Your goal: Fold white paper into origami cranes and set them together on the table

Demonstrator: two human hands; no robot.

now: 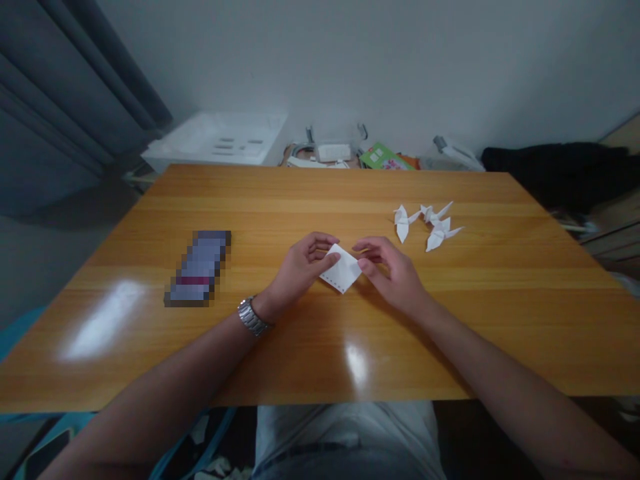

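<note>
As left hand (pixel 306 262) holds paper (pixel 345 272), table edges (pixel 280 395) distant, 3 cranes (pixel 438 235) rightward

Folded paper (pixel 345 271): white, small dark marks along 7 o'clock edge. Bearings from it: paper cranes (pixel 439 235) at 2, plain white; watch (pixel 253 317) at 8, silver; pixelated panel (pixel 201 257) at 9, slate-blue, magenta band; booklet (pixel 381 157) at 1, green, pink. Tabletop (pixel 300 200): orange-brown, streaked.

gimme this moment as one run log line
left hand: thumb on white paper | right hand: thumb at paper's right corner | folded birds: three, on table, beyond right hand | watch: left wrist
</note>
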